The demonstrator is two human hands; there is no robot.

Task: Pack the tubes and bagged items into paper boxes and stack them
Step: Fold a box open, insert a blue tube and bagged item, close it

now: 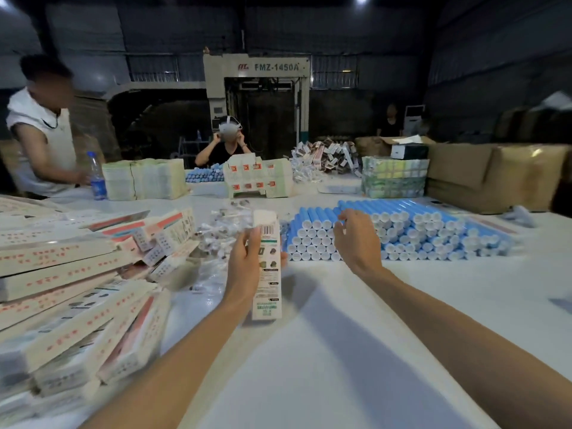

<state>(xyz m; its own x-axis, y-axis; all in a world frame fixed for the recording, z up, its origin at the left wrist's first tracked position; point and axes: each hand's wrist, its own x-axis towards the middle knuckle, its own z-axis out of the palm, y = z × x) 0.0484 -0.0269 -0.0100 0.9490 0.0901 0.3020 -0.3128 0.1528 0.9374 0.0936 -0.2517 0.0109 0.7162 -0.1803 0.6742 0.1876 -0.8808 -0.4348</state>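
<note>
Our left hand (244, 264) gripped a long paper box (268, 267) upright, while our right hand (357, 239), fingers spread and empty, hovered over the stacked blue tubes (408, 233). Next, we judged, came pinching one tube and sliding it in. The white table (325, 351) stood in a dim warehouse, a heap of boxes (71, 274) at its left.

Printed paperboard box (268, 274), faintly sheened, over a smooth, matt white table top (340, 351). Blue tubes (387, 206) with white plastic caps (312, 225) look smooth and slightly glossy; bagged items (223, 221) sit in crinkled clear plastic, brown cartons (464, 171) under shiny wrap.
</note>
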